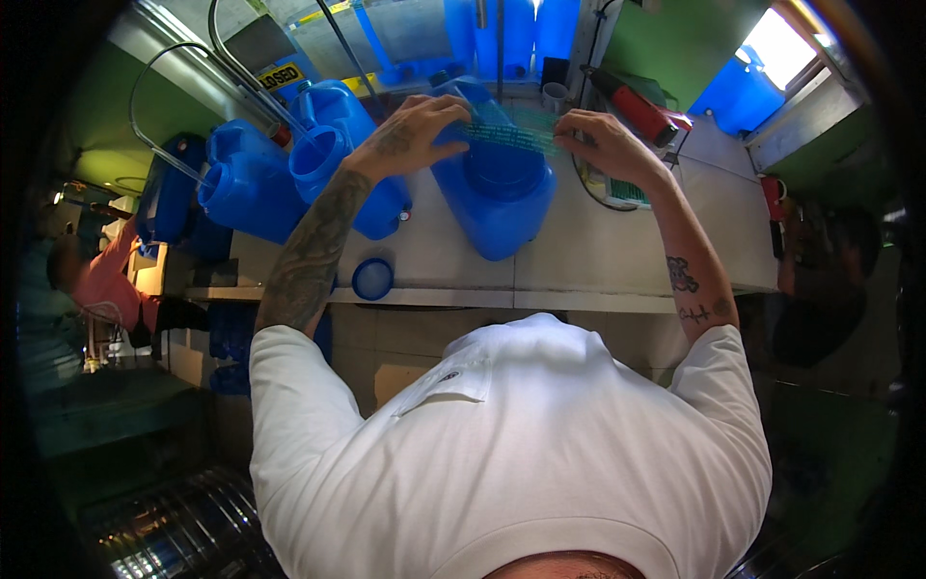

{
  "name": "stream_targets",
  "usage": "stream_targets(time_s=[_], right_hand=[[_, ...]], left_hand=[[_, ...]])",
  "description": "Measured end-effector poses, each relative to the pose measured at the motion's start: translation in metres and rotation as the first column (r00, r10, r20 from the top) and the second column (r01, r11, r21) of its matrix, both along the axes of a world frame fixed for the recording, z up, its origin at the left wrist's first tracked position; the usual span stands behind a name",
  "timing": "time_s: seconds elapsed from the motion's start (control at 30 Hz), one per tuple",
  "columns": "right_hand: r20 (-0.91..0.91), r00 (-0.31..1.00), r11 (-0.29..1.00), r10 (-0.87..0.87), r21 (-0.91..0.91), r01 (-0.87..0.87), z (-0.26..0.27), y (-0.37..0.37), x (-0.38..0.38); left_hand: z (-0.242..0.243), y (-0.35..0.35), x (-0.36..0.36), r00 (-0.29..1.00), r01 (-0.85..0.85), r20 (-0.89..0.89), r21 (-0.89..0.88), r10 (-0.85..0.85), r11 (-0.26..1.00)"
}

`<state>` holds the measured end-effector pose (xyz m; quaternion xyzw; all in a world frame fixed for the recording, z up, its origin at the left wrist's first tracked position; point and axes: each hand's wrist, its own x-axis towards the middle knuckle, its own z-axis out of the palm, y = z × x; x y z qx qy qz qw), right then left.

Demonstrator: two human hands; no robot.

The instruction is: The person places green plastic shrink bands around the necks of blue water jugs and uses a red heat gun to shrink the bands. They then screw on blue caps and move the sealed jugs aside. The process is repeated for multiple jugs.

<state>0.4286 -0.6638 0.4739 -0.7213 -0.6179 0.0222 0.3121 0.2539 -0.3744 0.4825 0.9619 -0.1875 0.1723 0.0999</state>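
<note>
Between my hands stretches a clear plastic band with green print (510, 137), over the wide blue cap of a blue plastic jug (492, 217) on the tiled counter. My left hand (423, 134) pinches the band's left end. At its right end, the fingers of my right hand (608, 141) close on it. Two open blue jugs, one at the far left (253, 181) and one nearer (318, 163), each have a clear hose in the mouth. A round blue lid (373, 279) lies near the counter's front edge.
A red heat gun (636, 108) lies at the back right, near a clear cup (555, 95) and more green-printed bands (628, 192). Another blue container (738, 94) stands by the window. The counter's front edge (463, 298) runs before me. A person in a pink shirt (112, 282) is at far left.
</note>
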Motion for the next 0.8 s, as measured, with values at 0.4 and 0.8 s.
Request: stream_targets(time_s=[0.4,0.8], right_hand=[[-0.163,0.974,0.912,-0.158,0.355,0.208,0.025,0.027,-0.044],[-0.797,0.556,0.959,0.236,0.098,-0.267,0.044,0.012,-0.054]], left_hand=[[0.012,-0.066,0.023,0.98,0.005,-0.023,-0.99,-0.197,0.142],[0.013,-0.089,-0.006,0.921,0.238,0.38,-0.722,0.085,0.649]])
